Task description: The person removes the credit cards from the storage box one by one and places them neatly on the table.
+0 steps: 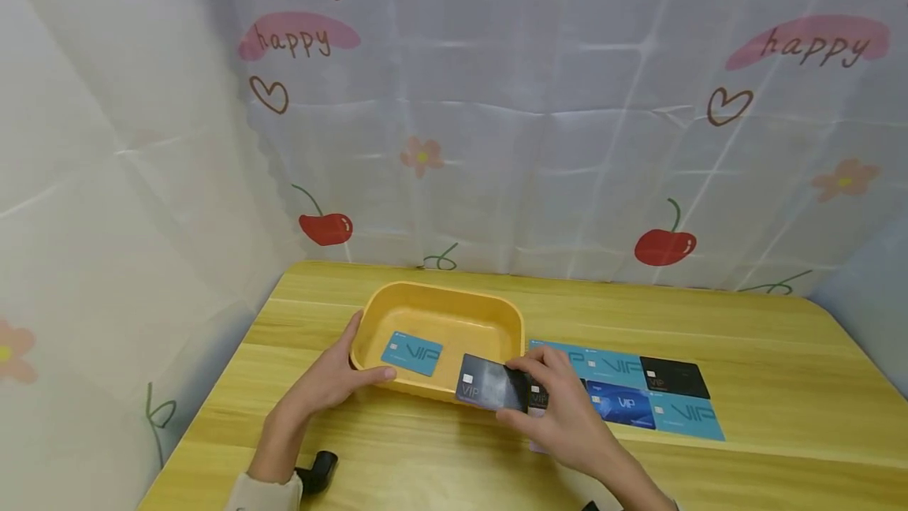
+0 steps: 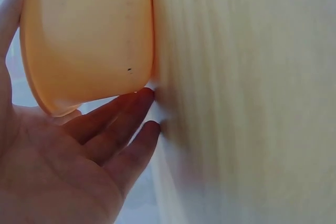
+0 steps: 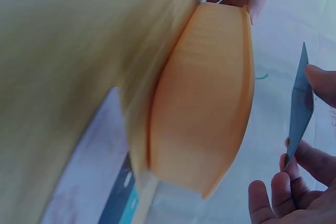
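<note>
My right hand [image 1: 567,424] pinches a black VIP card [image 1: 489,382] between thumb and fingers, above the front right rim of a yellow plastic tray [image 1: 454,296]. In the right wrist view, the pinched card [image 3: 300,103] shows nearly edge-on, away from the tray wall [image 3: 205,93]. My left hand [image 1: 326,377] holds the tray's front left corner, its thumb along the front rim. From the left wrist, the fingers [image 2: 126,124] show against the tray's end wall [image 2: 94,40]. A light blue VIP card [image 1: 413,354] lies inside the tray on the left.
Right of the tray, several cards lie in rows on the wooden table [image 1: 780,369], including a black card [image 1: 674,377], a dark blue card [image 1: 620,404] and a light blue card [image 1: 686,416]. My right hand covers some. A printed curtain [image 1: 539,180] hangs behind the table.
</note>
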A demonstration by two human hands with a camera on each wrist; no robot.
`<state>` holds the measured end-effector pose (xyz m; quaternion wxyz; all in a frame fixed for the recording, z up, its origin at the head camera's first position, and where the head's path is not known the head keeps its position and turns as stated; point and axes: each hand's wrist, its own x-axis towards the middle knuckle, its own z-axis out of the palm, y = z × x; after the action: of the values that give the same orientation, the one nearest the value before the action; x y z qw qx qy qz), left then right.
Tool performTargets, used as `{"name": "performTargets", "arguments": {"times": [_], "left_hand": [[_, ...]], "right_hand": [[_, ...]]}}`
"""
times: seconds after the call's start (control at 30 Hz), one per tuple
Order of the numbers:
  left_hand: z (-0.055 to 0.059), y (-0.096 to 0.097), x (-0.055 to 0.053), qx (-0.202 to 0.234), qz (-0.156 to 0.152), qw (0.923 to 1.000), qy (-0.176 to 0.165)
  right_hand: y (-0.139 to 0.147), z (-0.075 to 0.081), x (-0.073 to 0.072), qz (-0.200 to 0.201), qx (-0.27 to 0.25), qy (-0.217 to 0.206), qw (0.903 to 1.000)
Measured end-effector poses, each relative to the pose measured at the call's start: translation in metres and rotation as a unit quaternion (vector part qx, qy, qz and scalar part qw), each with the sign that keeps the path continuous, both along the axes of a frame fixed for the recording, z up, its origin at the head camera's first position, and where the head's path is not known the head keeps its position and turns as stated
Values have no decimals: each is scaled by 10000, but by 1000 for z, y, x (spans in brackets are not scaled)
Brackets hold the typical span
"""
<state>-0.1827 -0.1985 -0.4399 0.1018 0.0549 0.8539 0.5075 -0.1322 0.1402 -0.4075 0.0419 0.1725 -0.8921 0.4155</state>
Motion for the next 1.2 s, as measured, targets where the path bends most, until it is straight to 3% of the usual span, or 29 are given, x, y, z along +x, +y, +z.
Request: {"name": "performTargets", "arguments": {"times": [0.33, 0.77, 1.07, 1.2], "left_hand": [[2, 0, 1, -40, -38, 10000, 11], [2, 0, 0, -103, -17, 9999, -30], [2, 0, 0, -62, -57, 10000, -4], [1, -1, 1, -21, -73, 10000, -6]], "right_hand": [[40, -4, 22, -302, 388, 233, 9985], [83, -10, 36, -381, 1073, -477, 9924], [105, -21, 38, -179, 1700, -526, 9839], [112, -22, 35, -181, 1832, -881, 9789]]}}
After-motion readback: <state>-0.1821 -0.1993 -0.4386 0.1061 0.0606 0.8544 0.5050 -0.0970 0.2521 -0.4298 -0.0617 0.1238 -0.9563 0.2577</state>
